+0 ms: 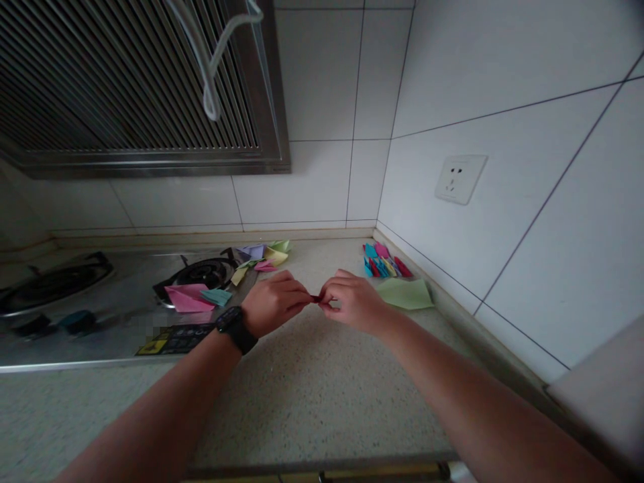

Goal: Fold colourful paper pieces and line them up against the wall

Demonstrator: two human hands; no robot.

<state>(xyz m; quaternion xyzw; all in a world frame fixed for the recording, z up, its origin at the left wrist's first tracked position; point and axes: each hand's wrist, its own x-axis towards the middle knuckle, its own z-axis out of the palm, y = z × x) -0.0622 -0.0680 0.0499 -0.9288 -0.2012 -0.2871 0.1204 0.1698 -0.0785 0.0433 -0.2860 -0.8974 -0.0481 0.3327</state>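
Between my two hands, above the speckled countertop [322, 396], is a small dark red folded paper piece [315, 299]. My left hand [276, 302], with a black watch on its wrist, pinches one end of it. The fingertips of my right hand [349, 302] close on the other end. Most of the piece is covered by my fingers. Just beyond my right hand lies a light green paper sheet [406, 294], and behind that a cluster of small folded papers [383, 260] in blue, red, pink and yellow.
A gas stove [115, 335] fills the left, with a pink folded paper [190, 297] and a teal folded paper [217, 296] on it. More pastel folded papers [276, 256] lie by the burner. A range hood [151, 161] hangs above. The right wall has a socket [460, 179].
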